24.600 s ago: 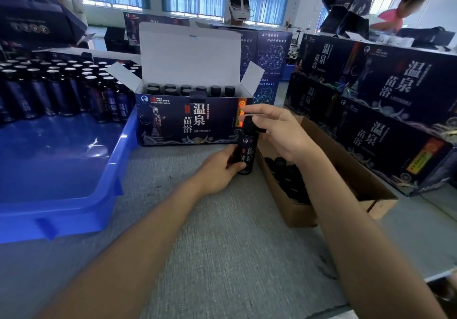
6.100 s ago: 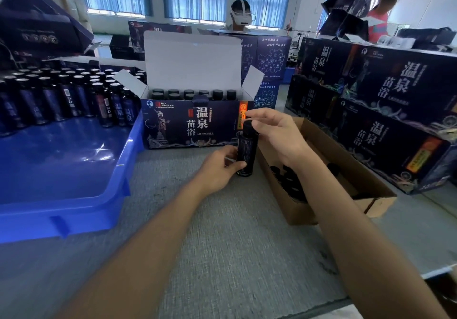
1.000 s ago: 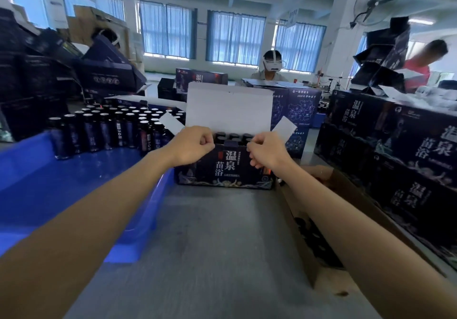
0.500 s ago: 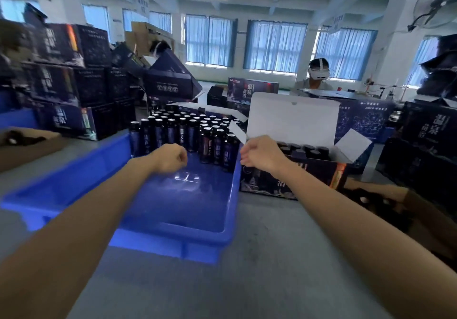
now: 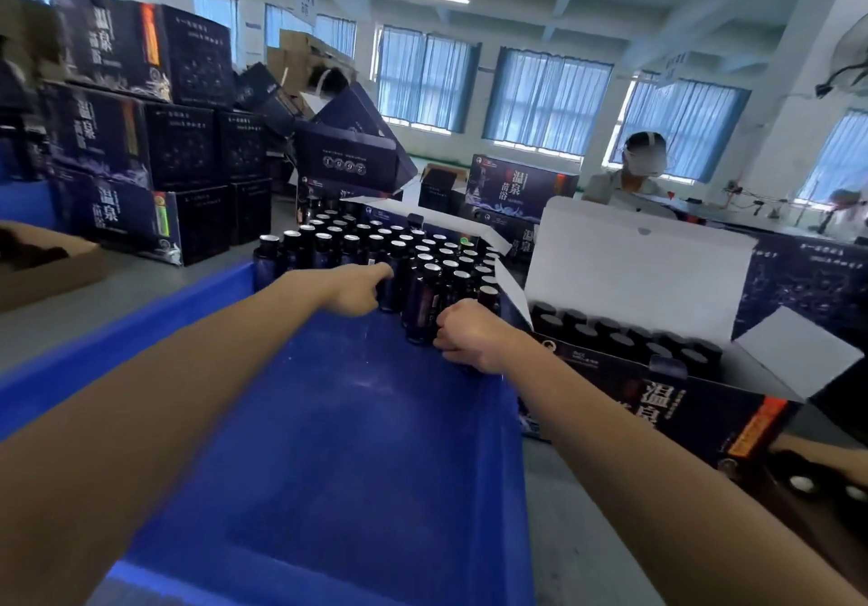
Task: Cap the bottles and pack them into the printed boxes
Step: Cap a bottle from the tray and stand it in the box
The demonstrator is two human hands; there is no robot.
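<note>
Our left grip [image 5: 357,288], released, touches a bottle [image 5: 389,295] just beyond its forefinger; our right grip [image 5: 465,333] curls against another bottle [image 5: 422,309] at its left, grasping or not we cannot tell.

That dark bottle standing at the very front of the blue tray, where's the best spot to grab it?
Take the front bottle round its straight middle, coming from the near, bare side of the blue tray. It stands upright with other bottles packed close behind, so only its front is free. Its top looks uncapped, so keep off it.
</note>
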